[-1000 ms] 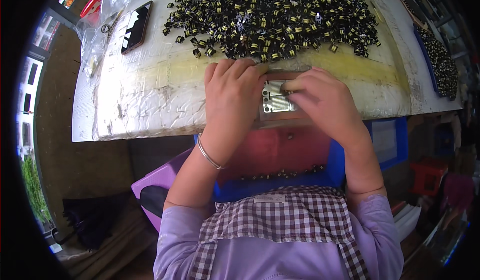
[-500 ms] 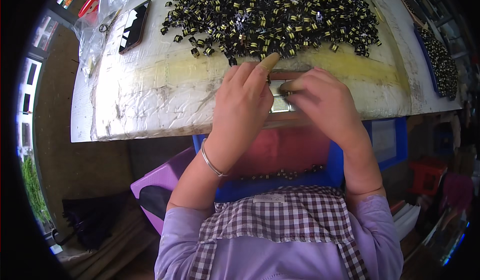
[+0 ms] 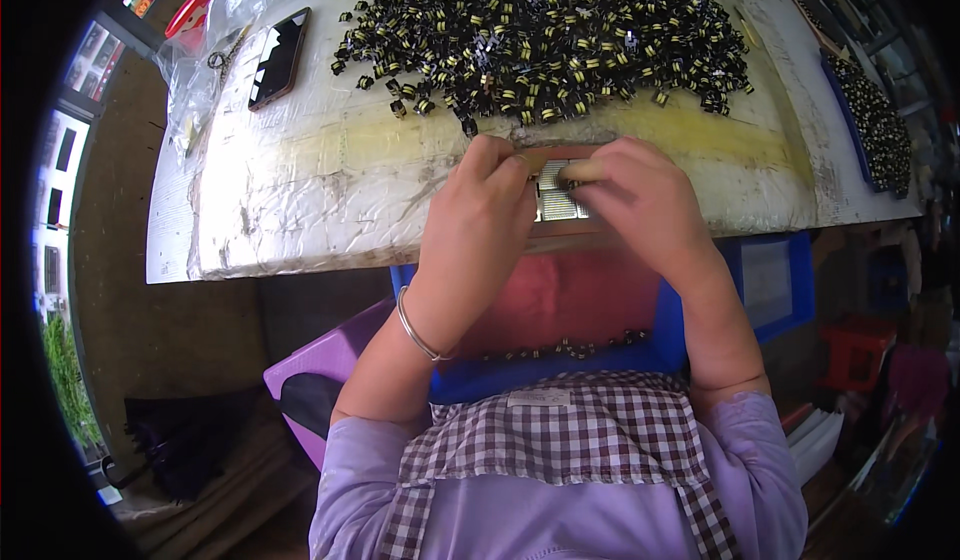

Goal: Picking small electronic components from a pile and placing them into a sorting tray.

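A small metal plate with fine ridges [image 3: 562, 203] sits in a brown frame [image 3: 565, 151] at the table's near edge, between my hands. My left hand [image 3: 478, 205] is at the plate's left side, fingers curled together over its edge. A tan cover shows on one of its fingertips; what those fingers hold is hidden. Over the plate's right part, my right hand [image 3: 648, 200] pinches something small and dark, blurred and mostly covered by its fingers. Beyond both hands lies a large heap of small black parts with yellow bands [image 3: 550, 45].
A phone [image 3: 279, 58] and clear plastic bags [image 3: 190, 100] lie at the left of the white, film-covered table [image 3: 300, 200]. At the right stands a blue tray of similar parts [image 3: 870, 125]. Below the table edge, a blue bin [image 3: 672, 325] holds a few scattered parts.
My left index finger, stretched out toward the heap before, is now folded down at the plate's left edge. My right hand stays over the plate, fingers still pinched.
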`<state>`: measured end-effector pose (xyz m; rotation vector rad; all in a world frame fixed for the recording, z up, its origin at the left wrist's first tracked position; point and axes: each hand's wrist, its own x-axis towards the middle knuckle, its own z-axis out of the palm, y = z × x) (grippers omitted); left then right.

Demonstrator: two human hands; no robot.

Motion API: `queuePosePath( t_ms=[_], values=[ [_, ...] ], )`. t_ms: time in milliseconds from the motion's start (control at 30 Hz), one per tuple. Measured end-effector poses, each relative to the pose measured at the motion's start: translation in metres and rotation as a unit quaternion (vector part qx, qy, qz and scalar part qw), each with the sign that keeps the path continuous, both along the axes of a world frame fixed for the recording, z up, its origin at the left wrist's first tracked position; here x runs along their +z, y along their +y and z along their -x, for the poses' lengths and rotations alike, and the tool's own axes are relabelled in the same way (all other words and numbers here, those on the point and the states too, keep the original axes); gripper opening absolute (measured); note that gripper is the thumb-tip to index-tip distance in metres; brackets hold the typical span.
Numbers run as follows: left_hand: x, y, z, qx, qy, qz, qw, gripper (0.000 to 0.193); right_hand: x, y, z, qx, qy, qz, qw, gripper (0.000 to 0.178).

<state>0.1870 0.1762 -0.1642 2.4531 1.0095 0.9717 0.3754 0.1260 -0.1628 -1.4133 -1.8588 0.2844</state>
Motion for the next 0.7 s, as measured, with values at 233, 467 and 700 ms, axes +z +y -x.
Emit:
queuePosePath(
  t_ms=[233, 467, 700],
  values=[
    [-0.008, 0.001, 0.002, 0.033, -0.074, -0.004, 0.997, 0.017, -0.004, -0.002, 0.002, -0.032, -0.011, -0.036, 0.999, 0.015],
    [-0.014, -0.001, -0.005, 0.013, -0.119, -0.014, 0.993, 0.018, 0.005, -0.003, -0.006, 0.029, -0.021, 0.025, 0.999, 0.014],
    [-0.014, 0.001, -0.018, -0.017, -0.150, 0.041, 0.988, 0.017, 0.006, -0.007, -0.017, 0.063, 0.024, 0.046, 0.997, 0.011]
  ],
)
